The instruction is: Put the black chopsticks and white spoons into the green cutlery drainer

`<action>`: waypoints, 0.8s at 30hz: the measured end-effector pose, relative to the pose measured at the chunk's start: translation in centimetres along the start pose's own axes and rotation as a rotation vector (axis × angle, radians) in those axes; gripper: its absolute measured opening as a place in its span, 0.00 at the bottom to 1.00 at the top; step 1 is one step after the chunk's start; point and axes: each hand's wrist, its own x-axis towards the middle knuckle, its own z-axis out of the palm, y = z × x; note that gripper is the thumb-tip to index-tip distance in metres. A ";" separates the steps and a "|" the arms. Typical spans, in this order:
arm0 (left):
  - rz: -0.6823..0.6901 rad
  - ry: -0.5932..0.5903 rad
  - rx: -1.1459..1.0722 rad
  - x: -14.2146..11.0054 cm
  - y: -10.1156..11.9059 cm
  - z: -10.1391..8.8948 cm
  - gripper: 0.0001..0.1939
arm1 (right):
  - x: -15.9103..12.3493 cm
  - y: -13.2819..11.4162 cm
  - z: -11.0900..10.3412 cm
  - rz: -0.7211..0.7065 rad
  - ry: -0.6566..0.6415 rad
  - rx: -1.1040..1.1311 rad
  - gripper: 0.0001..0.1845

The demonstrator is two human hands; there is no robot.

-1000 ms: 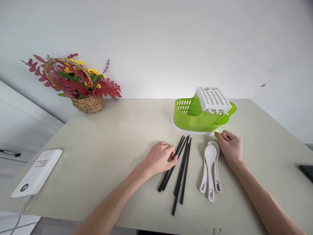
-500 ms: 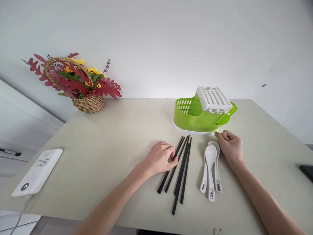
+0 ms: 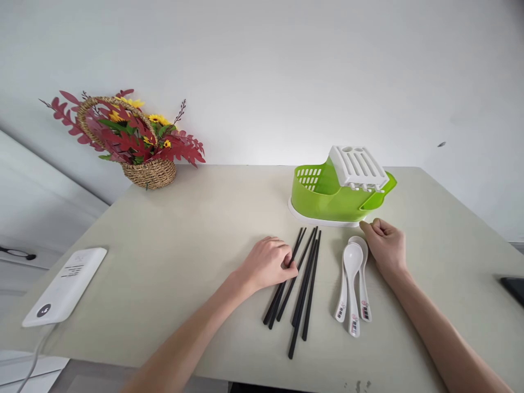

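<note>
Several black chopsticks (image 3: 303, 295) lie roughly side by side on the table, some crossing. My left hand (image 3: 272, 263) rests over the leftmost ones, thumb and fingers pinched around two of them; their lower ends still lie at the table. Three white spoons (image 3: 352, 261) with printed handles are to the right, one overlapping the others. Beside the spoon bowls, my right hand (image 3: 385, 244) rests on the table, closed in a loose fist with nothing visible in it. Just beyond it stands a green utensil holder (image 3: 323, 204) with a white slotted top and white base.
A wicker basket (image 3: 149, 174) of red leaves and yellow flowers sits at the back left against the wall. A white power bank (image 3: 65, 286) with a cable lies at the left edge. Part of a dark object (image 3: 513, 289) shows at the right edge.
The chopsticks at my left hand have shifted: two are now together at the left between its fingers, and another lies apart to their right. My right hand has stayed still.
</note>
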 end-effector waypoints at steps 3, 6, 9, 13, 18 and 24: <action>-0.003 0.002 0.030 0.0 0.0 -0.1 0.15 | 0.0 0.1 -0.1 -0.002 -0.003 0.005 0.28; -0.010 0.008 0.082 -0.2 0.0 -0.2 0.15 | -0.1 0.1 -0.1 0.001 -0.006 0.012 0.28; -0.022 0.006 0.106 -0.3 -0.2 -0.3 0.16 | -0.1 0.1 -0.1 -0.002 -0.001 0.006 0.28; -0.048 0.005 0.079 -0.3 -0.4 -0.3 0.15 | -0.1 0.3 0.0 -0.011 -0.001 0.000 0.28; -0.105 0.003 -0.027 -0.3 -0.7 -0.3 0.15 | 0.0 0.9 -0.2 0.001 -0.006 0.014 0.29; -0.199 0.030 -0.365 -0.2 -1.2 -0.4 0.15 | 0.4 1.7 -0.2 0.014 -0.017 0.046 0.29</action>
